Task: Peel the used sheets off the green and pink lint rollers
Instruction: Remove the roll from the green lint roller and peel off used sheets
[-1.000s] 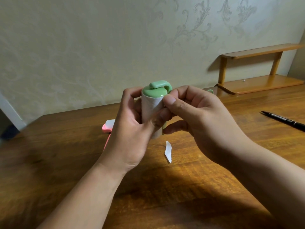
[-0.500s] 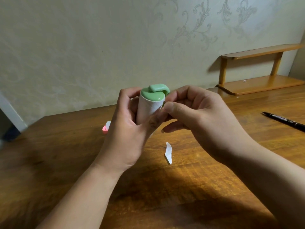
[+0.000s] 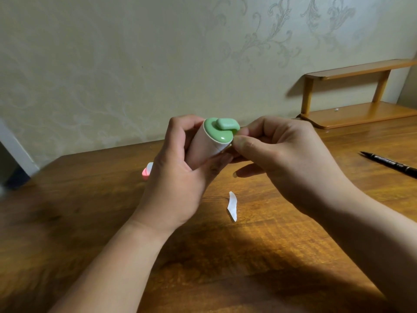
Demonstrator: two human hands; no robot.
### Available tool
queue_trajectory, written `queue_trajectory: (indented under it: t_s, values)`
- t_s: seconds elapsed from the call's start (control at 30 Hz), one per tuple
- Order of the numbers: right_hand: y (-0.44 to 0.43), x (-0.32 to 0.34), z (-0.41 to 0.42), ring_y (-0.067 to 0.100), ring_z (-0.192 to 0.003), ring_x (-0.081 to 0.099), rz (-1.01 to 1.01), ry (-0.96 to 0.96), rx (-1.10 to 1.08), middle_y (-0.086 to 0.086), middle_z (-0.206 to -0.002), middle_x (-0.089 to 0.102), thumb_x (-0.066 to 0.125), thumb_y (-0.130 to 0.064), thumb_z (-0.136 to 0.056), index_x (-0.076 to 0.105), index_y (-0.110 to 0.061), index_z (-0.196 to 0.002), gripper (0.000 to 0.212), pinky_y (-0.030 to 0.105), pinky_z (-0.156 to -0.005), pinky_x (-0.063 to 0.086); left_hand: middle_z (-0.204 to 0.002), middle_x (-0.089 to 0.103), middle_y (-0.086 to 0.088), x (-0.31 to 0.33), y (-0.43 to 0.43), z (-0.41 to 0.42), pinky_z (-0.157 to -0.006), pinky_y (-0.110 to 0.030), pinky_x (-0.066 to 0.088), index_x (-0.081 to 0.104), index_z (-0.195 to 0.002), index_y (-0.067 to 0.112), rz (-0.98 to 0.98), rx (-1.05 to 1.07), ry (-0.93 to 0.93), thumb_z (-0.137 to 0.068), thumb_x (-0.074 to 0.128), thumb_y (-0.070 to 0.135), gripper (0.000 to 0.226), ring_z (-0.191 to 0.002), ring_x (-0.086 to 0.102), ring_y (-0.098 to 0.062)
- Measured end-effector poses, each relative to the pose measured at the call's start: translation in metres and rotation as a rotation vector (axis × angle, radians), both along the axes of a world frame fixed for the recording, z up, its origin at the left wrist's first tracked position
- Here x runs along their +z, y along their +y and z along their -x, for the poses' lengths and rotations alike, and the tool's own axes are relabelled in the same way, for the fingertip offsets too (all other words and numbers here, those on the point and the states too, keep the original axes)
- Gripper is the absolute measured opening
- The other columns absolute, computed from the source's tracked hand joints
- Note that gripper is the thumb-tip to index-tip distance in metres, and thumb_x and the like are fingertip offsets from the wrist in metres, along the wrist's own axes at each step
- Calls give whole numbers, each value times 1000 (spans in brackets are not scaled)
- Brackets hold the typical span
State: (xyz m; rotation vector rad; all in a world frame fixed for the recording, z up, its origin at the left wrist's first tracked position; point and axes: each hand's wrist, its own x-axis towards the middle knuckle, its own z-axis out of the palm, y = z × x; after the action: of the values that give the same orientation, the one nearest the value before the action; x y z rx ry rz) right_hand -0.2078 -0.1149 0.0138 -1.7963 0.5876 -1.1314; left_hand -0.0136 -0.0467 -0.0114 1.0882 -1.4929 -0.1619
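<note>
My left hand (image 3: 180, 177) grips the green lint roller (image 3: 212, 141) around its white paper roll, green cap tilted toward me and to the right. My right hand (image 3: 282, 163) has its thumb and forefinger pinched at the roll's upper right edge, just under the green cap; whether a sheet edge is caught there is hidden. The pink lint roller (image 3: 147, 171) lies on the table behind my left hand, only its end showing. A small torn white sheet strip (image 3: 232, 205) lies on the wood below my hands.
The wooden table (image 3: 259, 256) runs to a patterned wall at the back. A black pen (image 3: 390, 164) lies at the right. A small wooden shelf (image 3: 358, 109) stands at the back right corner.
My left hand has tipped the green roller so its cap leans right and toward me. My right thumb and forefinger have moved up to the roll's top edge. More of the pink roller is hidden.
</note>
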Motion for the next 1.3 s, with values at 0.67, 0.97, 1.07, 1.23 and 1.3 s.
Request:
queue_trajectory:
  t_s: [0.67,0.97,1.07,1.23,1.3]
  values:
    - [-1,-3,-1,35,-88,75,28,-72,5,17,-88,77,70,-13,-98,75,-10,-94,7,42,-78,68,-136,76,-12,-4,0,11,-108,-52,55,70,-138,28,-196,-269,428,-96,80,59,54,-129,72,-29]
    - [-4,-6,-3,18,-84,74,126,70,-81,4,-92,75,72,-13,-98,72,-24,-108,15,36,-72,66,-133,78,-17,-8,-1,5,-114,-69,51,76,-140,22,-357,-277,497,-107,55,56,52,-124,72,-36]
    - [-5,-8,-3,15,-88,70,194,124,-114,-3,-94,70,76,-18,-97,69,-29,-107,16,36,-75,63,-128,80,-15,-6,-1,6,-106,-61,57,77,-139,21,-379,-281,534,-106,57,57,52,-118,75,-31]
    - [-4,-6,-1,17,-88,71,210,100,-106,0,-93,75,67,-28,-103,72,-30,-102,5,43,-78,61,-126,80,-7,-4,0,9,-85,-43,64,70,-138,27,-309,-238,548,-98,76,56,51,-114,78,-24]
    - [-3,-4,-2,25,-93,74,147,54,-65,7,-97,77,64,-36,-107,74,-26,-104,15,55,-85,62,-132,80,-2,-4,0,10,-91,-39,65,63,-139,30,-278,-223,495,-93,84,58,58,-124,77,-22]
